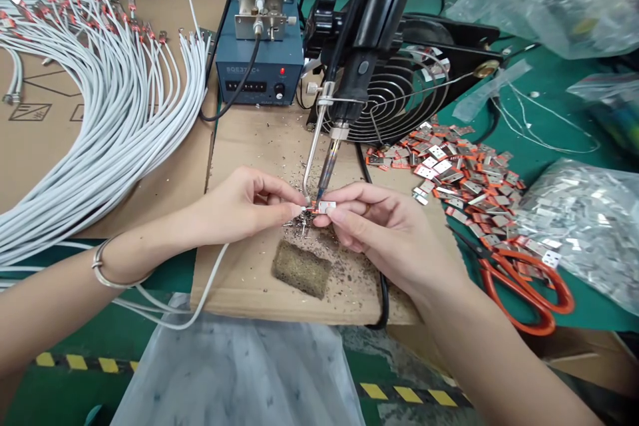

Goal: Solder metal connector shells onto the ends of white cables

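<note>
My left hand (254, 206) pinches the end of a white cable (212, 279), whose length hangs down and trails off to the left. Between the thumb and fingers of my right hand (374, 226) is a small USB connector (327, 207) with a metal shell and a red-orange part. The cable end meets the connector under the tip of a mounted soldering iron (329, 163). A thin bent metal tube (313, 146) comes down beside the tip. Just below my fingers, a brown sponge (301, 269) lies on the cardboard among dark solder crumbs.
A large bundle of white cables (124, 100) fills the left. A blue solder feeder box (259, 66) and a black fan (389, 100) stand behind. Loose USB connectors (469, 180), orange-handled scissors (529, 286) and a plastic bag of metal pieces (589, 233) lie at right.
</note>
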Tool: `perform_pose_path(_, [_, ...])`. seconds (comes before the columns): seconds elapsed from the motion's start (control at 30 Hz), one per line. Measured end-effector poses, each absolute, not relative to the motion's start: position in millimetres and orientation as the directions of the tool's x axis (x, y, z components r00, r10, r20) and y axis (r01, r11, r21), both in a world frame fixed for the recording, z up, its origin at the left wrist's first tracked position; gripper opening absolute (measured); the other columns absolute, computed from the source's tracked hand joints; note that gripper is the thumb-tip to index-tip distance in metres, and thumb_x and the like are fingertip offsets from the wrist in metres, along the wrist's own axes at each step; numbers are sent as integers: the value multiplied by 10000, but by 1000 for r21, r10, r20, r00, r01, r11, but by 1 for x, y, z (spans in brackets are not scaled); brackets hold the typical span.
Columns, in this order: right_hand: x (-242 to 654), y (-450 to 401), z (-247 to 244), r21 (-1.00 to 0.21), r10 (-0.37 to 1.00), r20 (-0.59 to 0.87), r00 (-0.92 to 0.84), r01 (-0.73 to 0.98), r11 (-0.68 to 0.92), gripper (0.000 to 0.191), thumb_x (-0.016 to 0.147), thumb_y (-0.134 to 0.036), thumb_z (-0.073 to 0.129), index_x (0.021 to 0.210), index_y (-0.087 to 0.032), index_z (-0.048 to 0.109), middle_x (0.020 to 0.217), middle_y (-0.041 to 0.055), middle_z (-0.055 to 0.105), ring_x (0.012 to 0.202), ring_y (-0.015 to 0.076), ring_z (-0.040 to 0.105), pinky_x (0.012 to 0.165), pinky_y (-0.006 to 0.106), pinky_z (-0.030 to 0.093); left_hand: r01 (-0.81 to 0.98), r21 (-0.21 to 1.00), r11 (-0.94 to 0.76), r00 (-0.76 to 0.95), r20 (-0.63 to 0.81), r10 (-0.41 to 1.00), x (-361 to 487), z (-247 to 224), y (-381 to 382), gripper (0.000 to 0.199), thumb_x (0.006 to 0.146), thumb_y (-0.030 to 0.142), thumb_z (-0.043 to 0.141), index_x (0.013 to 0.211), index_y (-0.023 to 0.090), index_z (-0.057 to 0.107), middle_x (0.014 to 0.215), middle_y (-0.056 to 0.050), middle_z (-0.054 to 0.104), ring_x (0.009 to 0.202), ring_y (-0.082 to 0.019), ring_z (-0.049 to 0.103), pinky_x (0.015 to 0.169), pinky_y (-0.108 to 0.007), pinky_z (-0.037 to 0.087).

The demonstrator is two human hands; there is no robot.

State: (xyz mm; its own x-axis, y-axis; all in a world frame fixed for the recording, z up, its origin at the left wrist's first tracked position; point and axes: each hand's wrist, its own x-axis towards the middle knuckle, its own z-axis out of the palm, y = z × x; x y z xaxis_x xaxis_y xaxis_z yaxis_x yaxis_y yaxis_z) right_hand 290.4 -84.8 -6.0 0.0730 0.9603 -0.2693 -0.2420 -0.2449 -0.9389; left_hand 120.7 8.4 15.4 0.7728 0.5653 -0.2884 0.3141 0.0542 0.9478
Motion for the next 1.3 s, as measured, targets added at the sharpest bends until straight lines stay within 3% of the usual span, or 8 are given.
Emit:
perform_pose_path(0.13, [292,-84,-8,-943,963,-261,73,-231,-238,159,670,-278,770,785,-192,701,645,16,709,435,51,487,392,157,373,314,947,61,763,-290,578,122,13,8,82,733,106,604,737,104,686,473,87,512,386,-18,329,387,-157,278])
perform_pose_path(0.3, [291,-84,-10,-946,959,-272,85,-209,-250,196,658,-301,779,796,-191,695,655,22,711,427,53,478,385,162,377,307,950,55,754,-278,595,123,7,8,104,721,144,621,766,105,707,630,17,647,530,-59,486,488,-171,359])
perform_pose_path(0.67, [287,-84,-3,-952,954,-278,116,-164,-258,159,653,-257,770,767,-189,683,623,8,701,427,52,491,392,160,382,346,938,4,762,-283,583,120,8,9,188,727,195,609,838,97,723,722,-29,686,585,-87,517,539,-199,381])
perform_pose_path(1.07, [285,-84,0,-958,951,-280,133,-109,-267,109,653,-178,733,753,-176,691,604,12,692,446,68,521,394,166,390,370,929,-14,759,-294,581,121,12,8,183,735,210,598,819,93,712,651,-5,633,526,-63,431,488,-189,328])
perform_pose_path(1.3, [288,-85,-2,-950,953,-284,109,-164,-264,119,652,-190,749,760,-184,700,605,12,700,462,75,551,395,166,386,355,935,16,762,-299,574,122,17,6,122,731,151,588,763,100,695,551,44,569,444,-38,362,413,-169,284])
